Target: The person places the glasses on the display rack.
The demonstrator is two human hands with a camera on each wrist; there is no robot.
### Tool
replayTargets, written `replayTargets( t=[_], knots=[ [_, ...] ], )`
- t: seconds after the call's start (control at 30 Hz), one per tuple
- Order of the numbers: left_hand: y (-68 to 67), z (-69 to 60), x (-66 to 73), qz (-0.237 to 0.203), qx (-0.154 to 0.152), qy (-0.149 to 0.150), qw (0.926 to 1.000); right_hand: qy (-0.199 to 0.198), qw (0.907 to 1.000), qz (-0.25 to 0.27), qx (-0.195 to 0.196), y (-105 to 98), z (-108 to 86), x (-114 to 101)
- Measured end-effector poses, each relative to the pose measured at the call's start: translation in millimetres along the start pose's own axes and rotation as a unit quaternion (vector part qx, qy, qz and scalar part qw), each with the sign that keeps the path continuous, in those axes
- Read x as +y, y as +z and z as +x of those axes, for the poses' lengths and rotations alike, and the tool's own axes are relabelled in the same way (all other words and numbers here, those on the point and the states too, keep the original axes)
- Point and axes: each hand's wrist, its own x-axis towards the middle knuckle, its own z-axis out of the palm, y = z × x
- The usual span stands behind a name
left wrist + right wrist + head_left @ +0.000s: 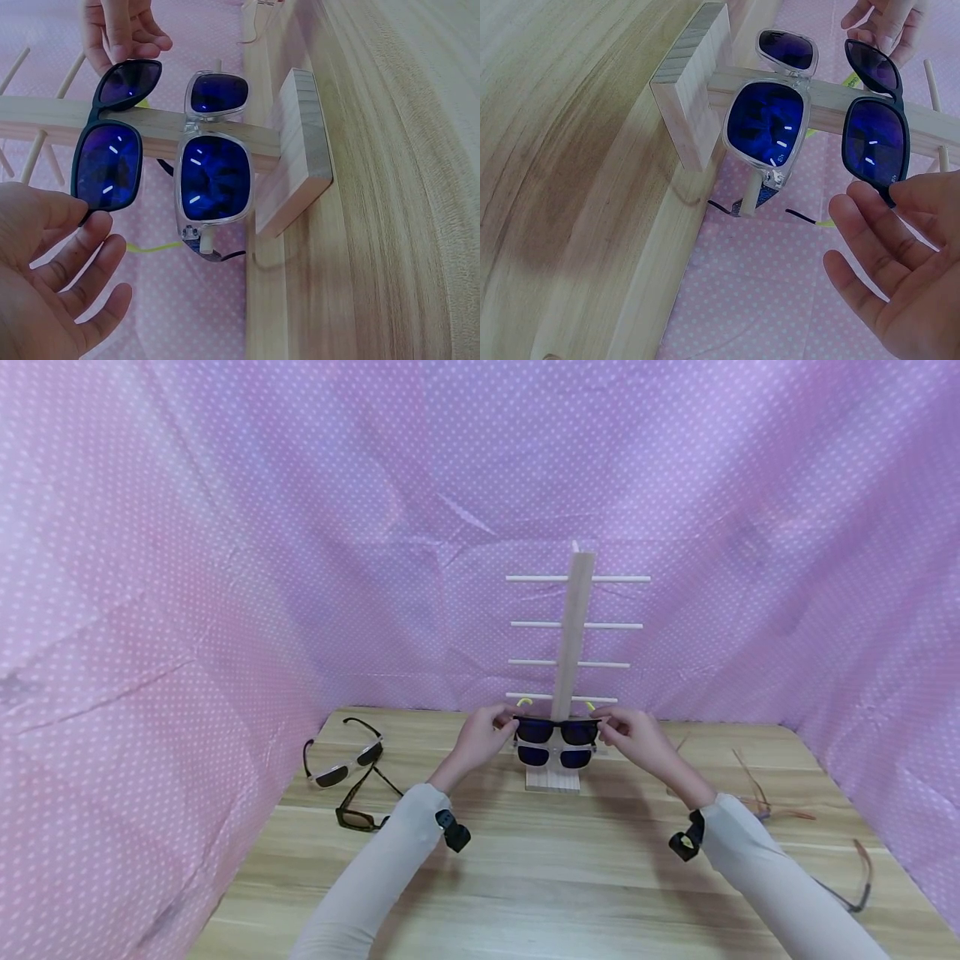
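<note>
Black-framed sunglasses [579, 732] with dark blue lenses are held between both hands at the lower part of a wooden display stand [573, 635]. My left hand [486, 732] pinches the frame at its left hinge, thumb against fingers. At the opposite hinge my right hand [636, 739] pinches it the same way. Yellow temple tips [525, 701] show behind the frame. Just below, clear-framed sunglasses [215, 180] with blue lenses hang on the stand's lowest peg [751, 196], apart from the black pair. Whether the black pair touches a peg is hidden.
On the table's left lie white-framed sunglasses [332, 775] and brown sunglasses [358, 819], the latter partly behind the left sleeve. Thin-framed glasses [763, 814] and another pair [855, 906] lie on the right, partly covered by the right arm. Bare pegs [618, 579] cross the stand higher up.
</note>
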Motion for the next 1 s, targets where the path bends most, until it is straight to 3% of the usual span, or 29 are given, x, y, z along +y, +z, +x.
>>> replayTargets(
  t=[1.0],
  knots=[
    [0.1,-2.8,-1.4,-0.011,0.009,0.013,0.9998,-0.008,0.9997,0.023,-0.006,-0.4,-0.7,3.3]
  ],
)
